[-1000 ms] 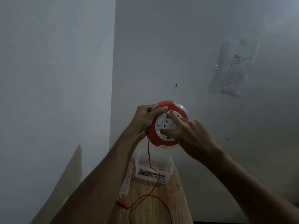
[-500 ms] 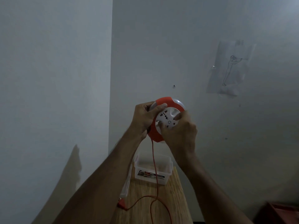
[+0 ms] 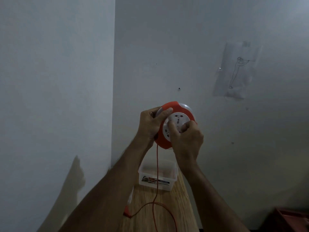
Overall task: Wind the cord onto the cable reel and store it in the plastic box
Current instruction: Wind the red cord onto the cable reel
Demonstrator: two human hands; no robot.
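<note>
- Walls (image 3: 200,39) grey, meeting in a corner; paper sketch (image 3: 236,71) taped on the right-hand one.
- Wooden surface (image 3: 170,206) narrow, far end pushed into the wall corner.
- Plastic box (image 3: 157,176) clear, open top, label on front, sits at far end of surface.
- Cable reel (image 3: 175,124) orange rim, white socket face, held up in the air above the box, face tilted toward camera.
- Left hand (image 3: 150,123) grips reel's left rim, thumb over the orange edge.
- Right hand (image 3: 185,139) on the socket face, fingers (image 3: 171,126) curled and pinching the white hub.
- Cord (image 3: 157,173) orange, hangs straight down from reel's lower left, crosses the box front, loops on the surface.
- Plug end (image 3: 126,212) lies at surface's left edge; detail too dim.
</note>
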